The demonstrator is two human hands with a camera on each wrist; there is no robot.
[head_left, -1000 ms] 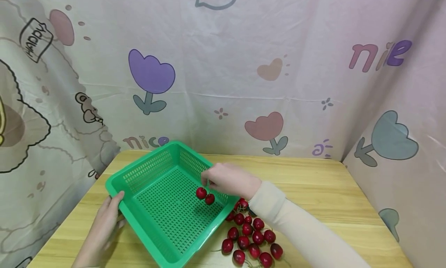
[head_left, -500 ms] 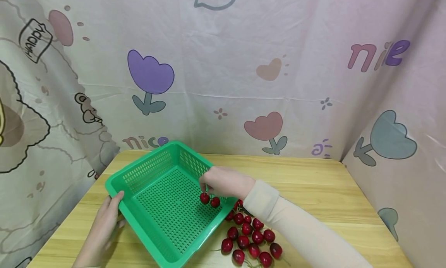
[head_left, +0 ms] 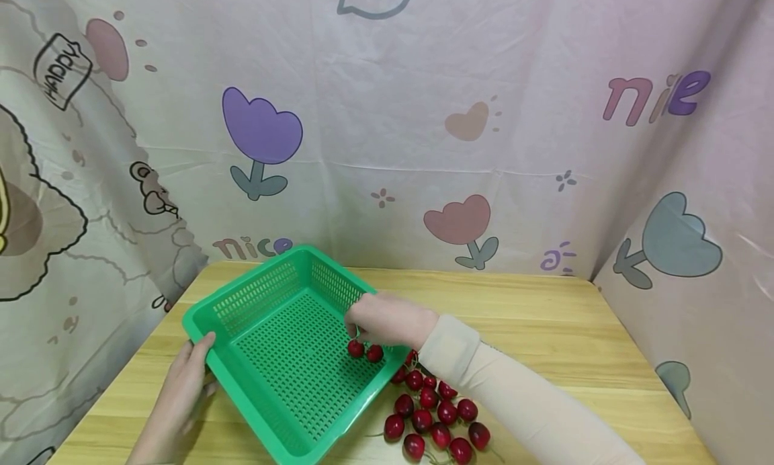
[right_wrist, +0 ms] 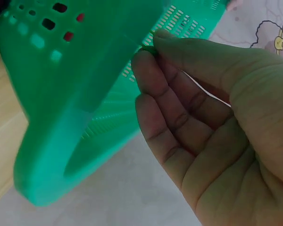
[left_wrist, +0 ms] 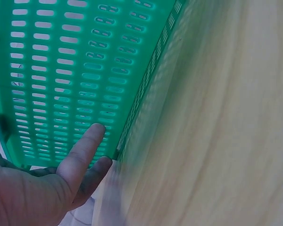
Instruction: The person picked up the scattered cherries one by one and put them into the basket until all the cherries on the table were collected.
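Note:
A green plastic basket [head_left: 290,357] with perforated floor and walls sits tilted toward the left hand. At its left rim, the left hand [head_left: 184,379] grips with the thumb over the edge; the left wrist view shows fingers [left_wrist: 87,148] against the outer wall. Over the basket's right part, the right hand [head_left: 393,319] pinches the stems of a pair of red cherries [head_left: 355,349] between thumb and forefinger. They hang low, close to the basket floor; whether they touch it I cannot tell. A green stem end [right_wrist: 149,48] shows between the fingertips in the right wrist view.
Several loose cherries [head_left: 428,398] with stems lie on the wooden table [head_left: 532,330], right of the basket and partly under the right forearm. A printed curtain [head_left: 387,115] hangs behind the table and along both sides.
The right hand has lowered slightly and shifted a little left. The pair of cherries hangs lower in the basket and a bit farther right. The left hand and basket have kept their place.

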